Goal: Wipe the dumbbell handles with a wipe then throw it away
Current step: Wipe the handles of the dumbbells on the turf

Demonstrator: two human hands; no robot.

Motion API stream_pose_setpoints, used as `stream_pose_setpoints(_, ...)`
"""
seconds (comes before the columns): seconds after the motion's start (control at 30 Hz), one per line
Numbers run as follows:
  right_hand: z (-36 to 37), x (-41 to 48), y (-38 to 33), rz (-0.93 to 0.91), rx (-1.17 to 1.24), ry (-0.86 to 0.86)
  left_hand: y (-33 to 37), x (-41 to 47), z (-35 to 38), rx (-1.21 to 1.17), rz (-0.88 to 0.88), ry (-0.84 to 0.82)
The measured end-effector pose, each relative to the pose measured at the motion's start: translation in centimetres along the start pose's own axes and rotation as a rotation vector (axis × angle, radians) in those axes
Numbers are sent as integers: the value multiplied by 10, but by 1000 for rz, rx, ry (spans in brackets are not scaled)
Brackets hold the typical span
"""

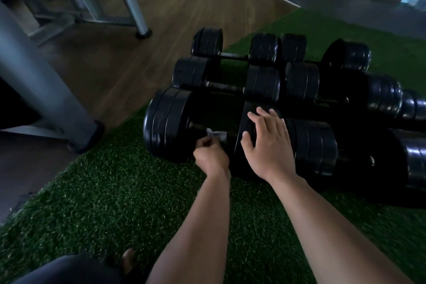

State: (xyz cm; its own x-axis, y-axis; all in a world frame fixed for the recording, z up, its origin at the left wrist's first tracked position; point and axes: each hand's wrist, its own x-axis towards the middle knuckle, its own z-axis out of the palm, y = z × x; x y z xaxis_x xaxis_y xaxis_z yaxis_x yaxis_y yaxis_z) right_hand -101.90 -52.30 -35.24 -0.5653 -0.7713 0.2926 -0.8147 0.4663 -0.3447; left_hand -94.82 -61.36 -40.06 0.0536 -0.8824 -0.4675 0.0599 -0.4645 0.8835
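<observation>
The nearest black dumbbell (pixel 167 122) lies on green turf, with its short metal handle between two stacks of plates. A small pale wipe (pixel 216 135) is pressed against that handle. My left hand (pixel 211 157) is closed around the wipe at the handle. My right hand (pixel 268 145) rests flat, fingers spread, on the dumbbell's right plate stack. Behind it lie two more dumbbells with bare handles, one in the middle row (pixel 224 86) and one at the back (pixel 232 55).
More black dumbbells (pixel 380 99) crowd the right side. A grey machine frame (pixel 41 90) stands on the wood floor at left, with another frame leg (pixel 143 30) behind. Green turf (pixel 115 191) spreads in front. My knee (pixel 76 270) shows at the bottom left.
</observation>
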Motion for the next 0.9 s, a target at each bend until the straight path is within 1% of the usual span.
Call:
stream_pose_setpoints(0.1, 3, 0, 1, -7, -5, 20, 11, 25, -6, -78, -50, 113)
stream_pose_setpoints(0.17, 5, 0, 1, -8, -9, 44, 16, 29, -8, -88, -73, 150)
stream_pose_setpoints(0.27, 8, 0, 1, 0, -14, 67, 6, 19, 0, -16, -122, 41)
stream_pose_setpoints(0.33, 8, 1, 1, -5, -12, 82, -7, 17, 4, -22, -150, -34)
stream_pose_setpoints(0.4, 9, 1, 1, -6, -7, 88, -11, 22, 4, -63, -163, -33)
stream_pose_setpoints(0.53, 10, 1, 1, 0, -6, 96, 8, 40, -1, -333, -273, 1)
stream_pose_setpoints(0.7, 10, 3, -4, 25, -39, 90, 7, 41, -3, -263, -273, -86)
stream_pose_setpoints(0.8, 12, 3, -9, 44, -61, 122, 4, 38, -3, -291, -304, -137)
stream_pose_setpoints(0.9, 14, 5, -11, 51, -56, 129, 6, 40, -3, -316, -311, -127)
